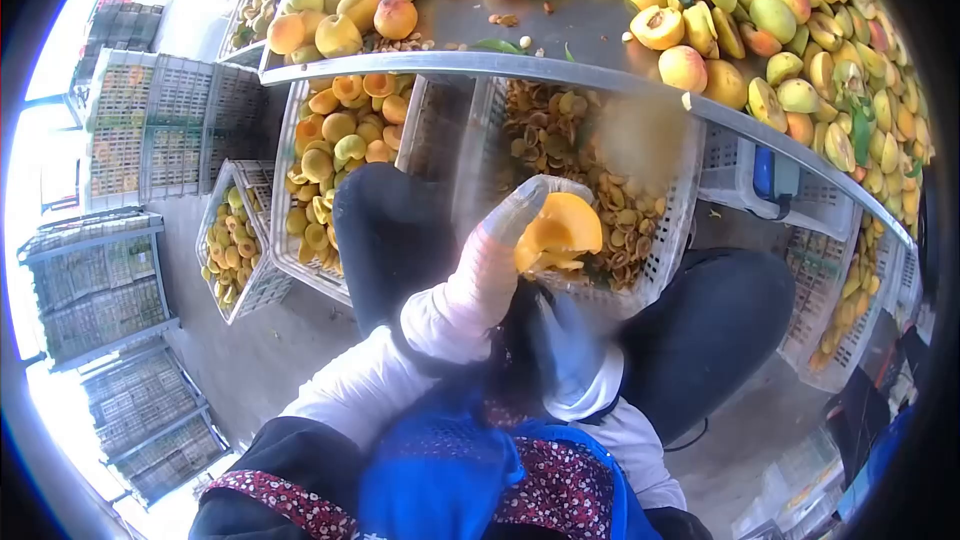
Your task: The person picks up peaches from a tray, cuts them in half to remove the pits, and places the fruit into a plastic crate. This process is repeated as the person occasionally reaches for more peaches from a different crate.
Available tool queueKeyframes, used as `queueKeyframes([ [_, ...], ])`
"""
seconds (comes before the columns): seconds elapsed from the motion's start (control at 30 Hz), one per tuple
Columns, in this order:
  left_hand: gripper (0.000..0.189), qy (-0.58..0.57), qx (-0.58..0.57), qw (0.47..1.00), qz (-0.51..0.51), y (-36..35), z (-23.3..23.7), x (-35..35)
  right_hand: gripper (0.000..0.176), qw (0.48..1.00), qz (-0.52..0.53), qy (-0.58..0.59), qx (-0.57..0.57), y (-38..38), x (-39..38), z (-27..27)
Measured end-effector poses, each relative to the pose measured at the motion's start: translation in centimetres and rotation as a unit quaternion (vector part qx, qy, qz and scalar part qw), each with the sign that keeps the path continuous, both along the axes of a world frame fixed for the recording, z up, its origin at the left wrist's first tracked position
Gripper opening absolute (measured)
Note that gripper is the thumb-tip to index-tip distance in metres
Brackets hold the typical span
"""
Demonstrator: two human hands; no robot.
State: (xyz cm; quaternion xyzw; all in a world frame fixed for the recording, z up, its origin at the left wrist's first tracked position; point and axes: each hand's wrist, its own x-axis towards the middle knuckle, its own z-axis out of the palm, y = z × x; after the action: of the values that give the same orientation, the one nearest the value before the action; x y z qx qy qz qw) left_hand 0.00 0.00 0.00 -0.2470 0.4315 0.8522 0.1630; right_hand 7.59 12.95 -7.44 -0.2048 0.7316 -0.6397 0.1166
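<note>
My left hand point(518, 212), in a pale glove, is closed round a cut yellow peach point(563, 230). The peach's hollowed orange flesh faces up, and a ragged piece hangs at its lower edge. Below it is my right hand point(572, 345), also gloved and smeared by motion. Its fingers cannot be made out clearly, nor can anything they may hold. Under both hands, between my knees, stands a white crate point(672, 262) with peach pits and scraps point(560, 135) inside.
A metal-edged table point(590, 32) ahead bears cut and whole peaches point(780, 20), heaped high at right. A crate of peaches point(345, 140) stands left of my knee, with a smaller crate point(268, 285) beyond it. Stacked crates point(165, 125) line the far left.
</note>
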Motion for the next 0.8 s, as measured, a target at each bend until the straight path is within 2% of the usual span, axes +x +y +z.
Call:
queueKeyframes([
  [0.03,0.051,-0.007,0.006,1.000,0.006,0.3,0.0,-0.2,0.029,0.991,-0.009,-0.123,-0.047,0.3,-0.2,0.5],
  [0.07,0.051,-0.013,0.012,1.000,0.012,0.5,-0.1,-0.4,0.025,0.989,-0.018,-0.135,-0.053,-0.5,-0.3,0.5],
  [0.1,0.051,0.011,-0.036,0.999,0.020,-0.9,0.8,-0.3,0.022,0.987,-0.027,-0.147,-0.060,-1.1,-0.5,0.8],
  [0.13,0.051,0.044,-0.047,0.998,0.029,-0.9,0.6,-0.4,0.019,0.998,-0.041,-0.037,0.011,-0.6,-1.1,0.7],
  [0.2,0.049,0.154,-0.124,0.978,0.068,-1.5,0.7,-0.5,0.023,0.993,-0.046,-0.061,0.086,-0.1,-2.3,1.6],
  [0.27,0.042,0.286,-0.253,0.914,0.137,-2.4,1.2,-0.4,0.032,0.955,-0.078,-0.285,0.036,0.1,-3.3,2.7],
  [0.33,0.034,0.272,-0.339,0.894,0.105,-6.3,1.3,-0.2,0.039,0.874,-0.152,-0.455,-0.082,0.0,-4.1,2.0],
  [0.37,0.031,0.220,-0.390,0.890,0.083,-8.7,1.2,-0.1,0.041,0.832,-0.159,-0.516,-0.126,-0.1,-4.2,1.9],
  [0.4,0.031,0.207,-0.541,0.813,0.065,-11.7,0.3,-0.6,0.042,0.784,-0.171,-0.574,-0.166,-0.2,-4.3,1.7],
  [0.43,0.031,0.183,-0.675,0.713,0.046,-15.1,-1.2,-1.4,0.041,0.750,-0.157,-0.612,-0.193,-0.1,-4.1,1.7],
  [0.47,0.030,0.178,-0.683,0.705,0.060,-19.1,-3.8,-2.1,0.041,0.713,-0.144,-0.650,-0.218,-0.1,-3.9,1.6],
  [0.5,0.029,0.172,-0.691,0.698,0.074,-21.9,-5.5,-2.6,0.039,0.717,-0.125,-0.643,-0.241,0.1,-3.6,1.1],
  [0.57,0.028,0.160,-0.778,0.602,0.081,-21.8,-2.2,-3.5,0.037,0.720,-0.088,-0.627,-0.284,0.5,-3.3,-0.1],
  [0.6,0.026,0.182,-0.778,0.594,0.096,-21.0,-0.7,-3.9,0.036,0.737,-0.101,-0.606,-0.281,0.5,-3.6,0.2],
  [0.63,0.021,0.192,-0.693,0.680,0.140,-20.2,0.1,-4.4,0.036,0.753,-0.114,-0.586,-0.277,0.3,-3.8,0.7],
  [0.7,0.014,0.195,-0.584,0.767,0.179,-17.6,1.0,-5.3,0.035,0.807,-0.133,-0.527,-0.231,-0.5,-4.0,1.4],
  [0.73,0.013,0.192,-0.575,0.778,0.163,-15.7,1.5,-6.0,0.034,0.843,-0.142,-0.484,-0.187,-1.1,-4.1,1.8],
  [0.77,0.012,0.190,-0.563,0.791,0.145,-13.7,1.4,-6.9,0.034,0.834,-0.150,-0.497,-0.186,-1.4,-4.0,1.7],
  [0.8,0.013,0.273,-0.618,0.731,0.097,-12.5,-0.1,-8.2,0.034,0.825,-0.158,-0.510,-0.185,-1.7,-3.9,1.5],
])
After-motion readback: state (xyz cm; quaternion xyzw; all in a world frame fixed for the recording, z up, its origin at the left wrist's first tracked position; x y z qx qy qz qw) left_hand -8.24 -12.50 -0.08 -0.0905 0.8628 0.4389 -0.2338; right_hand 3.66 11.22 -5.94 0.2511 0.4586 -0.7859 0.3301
